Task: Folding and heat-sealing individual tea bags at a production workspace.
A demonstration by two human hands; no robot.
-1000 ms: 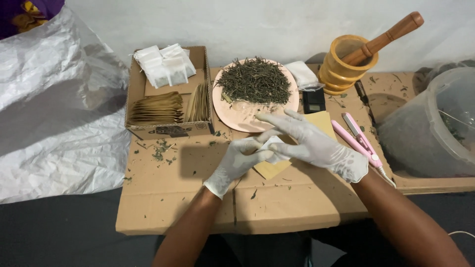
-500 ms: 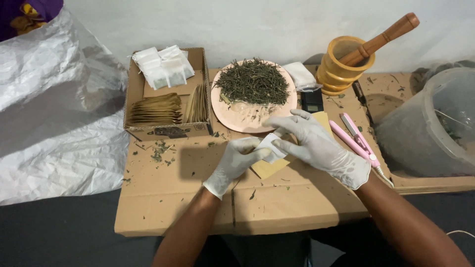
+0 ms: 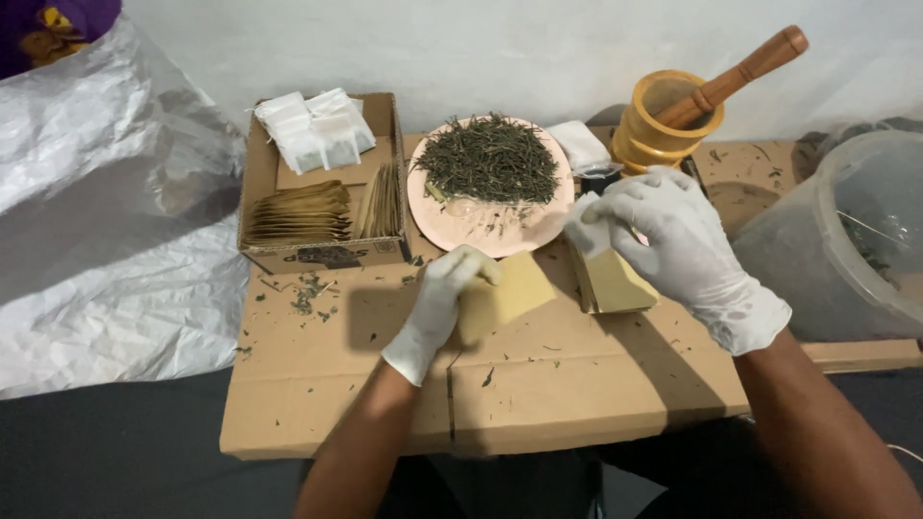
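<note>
While sitting at flattened cardboard (image 3: pixel 538 384) before a white wall (image 3: pixel 500 48), pinching one tan envelope (image 3: pixel 505 293) in the left hand (image 3: pixel 444 293), lifting another envelope (image 3: pixel 611 279), clamped in the right hand (image 3: pixel 673 240), beside the plate (image 3: pixel 481 226).

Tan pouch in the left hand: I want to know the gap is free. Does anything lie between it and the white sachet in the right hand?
Nothing visible does. Between the tan pouch in the left hand and the white sachet pinched by the right hand lies only cardboard; the pink plate sits just behind.
</note>
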